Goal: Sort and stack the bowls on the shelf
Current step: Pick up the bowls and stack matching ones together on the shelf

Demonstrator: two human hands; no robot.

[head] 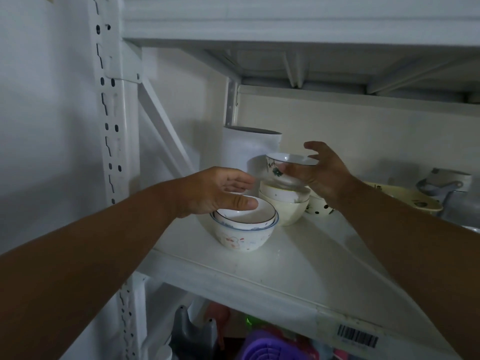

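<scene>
At frame centre, my right hand (pixel 320 175) grips the flower bowl (pixel 283 168), mouth tilted up-left; my left hand (pixel 215 190) is spread.

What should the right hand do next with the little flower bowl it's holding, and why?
Probably lower the flower bowl straight down into the cream stack. The right hand holds it just above that stack, whose top bowl sits open and looks similar in size. The left hand rests over the other stack, so that one is covered.
</scene>
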